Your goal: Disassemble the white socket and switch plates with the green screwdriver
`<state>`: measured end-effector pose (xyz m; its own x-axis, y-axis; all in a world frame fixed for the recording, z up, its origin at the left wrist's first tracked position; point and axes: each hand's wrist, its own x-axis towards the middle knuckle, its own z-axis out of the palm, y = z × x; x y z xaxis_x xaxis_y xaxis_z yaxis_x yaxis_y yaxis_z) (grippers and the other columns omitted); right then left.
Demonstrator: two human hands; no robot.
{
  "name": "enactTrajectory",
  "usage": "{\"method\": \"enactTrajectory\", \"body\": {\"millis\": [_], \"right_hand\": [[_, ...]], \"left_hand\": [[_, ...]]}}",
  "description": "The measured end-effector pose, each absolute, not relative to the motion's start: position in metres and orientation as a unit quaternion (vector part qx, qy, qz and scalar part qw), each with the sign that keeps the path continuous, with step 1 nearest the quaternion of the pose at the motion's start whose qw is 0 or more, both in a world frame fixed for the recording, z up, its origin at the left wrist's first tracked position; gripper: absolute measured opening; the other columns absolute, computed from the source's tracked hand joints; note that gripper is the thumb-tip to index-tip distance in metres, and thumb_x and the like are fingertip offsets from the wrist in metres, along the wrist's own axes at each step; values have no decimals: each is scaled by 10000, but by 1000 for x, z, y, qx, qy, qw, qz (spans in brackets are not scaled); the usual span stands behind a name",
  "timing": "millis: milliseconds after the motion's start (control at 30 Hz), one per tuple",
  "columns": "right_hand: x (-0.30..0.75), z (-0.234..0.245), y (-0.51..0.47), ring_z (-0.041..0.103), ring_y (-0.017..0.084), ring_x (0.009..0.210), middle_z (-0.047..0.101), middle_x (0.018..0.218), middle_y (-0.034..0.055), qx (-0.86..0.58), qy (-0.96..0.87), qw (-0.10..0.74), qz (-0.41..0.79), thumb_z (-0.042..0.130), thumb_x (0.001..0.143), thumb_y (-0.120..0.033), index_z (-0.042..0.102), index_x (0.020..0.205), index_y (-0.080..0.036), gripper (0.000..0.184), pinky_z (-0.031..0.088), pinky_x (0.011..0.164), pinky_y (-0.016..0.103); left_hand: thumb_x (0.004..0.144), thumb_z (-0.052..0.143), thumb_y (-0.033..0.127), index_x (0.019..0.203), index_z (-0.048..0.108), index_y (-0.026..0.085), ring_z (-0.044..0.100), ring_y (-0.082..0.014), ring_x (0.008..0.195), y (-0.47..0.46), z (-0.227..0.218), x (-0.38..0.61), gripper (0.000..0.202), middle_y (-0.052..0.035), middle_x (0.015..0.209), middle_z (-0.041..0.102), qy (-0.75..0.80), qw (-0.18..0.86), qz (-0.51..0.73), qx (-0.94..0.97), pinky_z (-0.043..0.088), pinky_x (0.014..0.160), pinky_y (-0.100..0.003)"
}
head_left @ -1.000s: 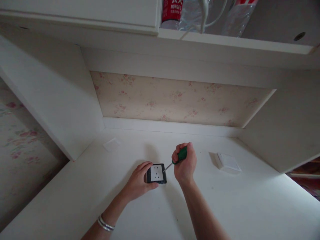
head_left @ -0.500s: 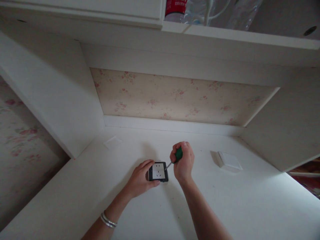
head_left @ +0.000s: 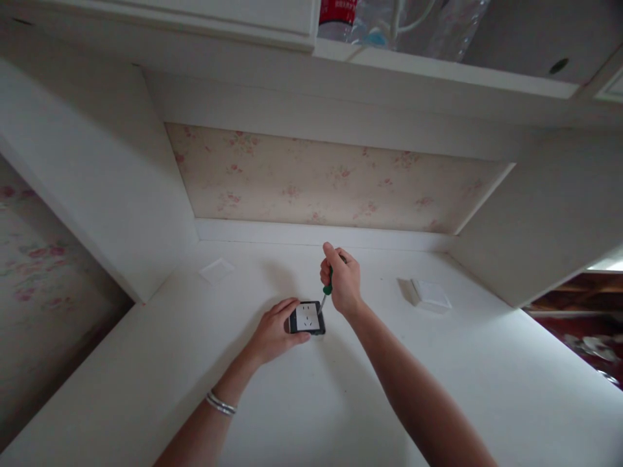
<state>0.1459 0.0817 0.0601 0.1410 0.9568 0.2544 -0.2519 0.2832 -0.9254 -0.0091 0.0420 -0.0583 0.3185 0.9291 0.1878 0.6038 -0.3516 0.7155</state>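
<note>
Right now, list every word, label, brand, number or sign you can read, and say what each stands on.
No text is readable.
Red label on the bottle: pale lettering, blurred and cut off by the picture's top edge.
Socket: dark slots on a white face; no lettering can be made out.
Screwdriver: no marking can be made out.

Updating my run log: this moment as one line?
left hand: grips socket at its left side | right hand: holds green-handled screwdriver, tip at socket's right side | nearby: white square piece, farther right
</note>
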Motion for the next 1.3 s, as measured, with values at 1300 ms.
{"method": "enactTrajectory", "body": {"millis": [1300], "right_hand": [[165, 167, 79, 610, 181, 705, 670, 855, 37, -400, -898, -154, 102, 612, 724, -268, 628, 949, -221, 231, 381, 593, 252]], "left_hand": [[621, 733, 395, 1242, 505, 238, 463, -225, 1177, 32, -49, -15, 680, -7, 1332, 449, 493, 298, 331, 747, 360, 1014, -282]]}}
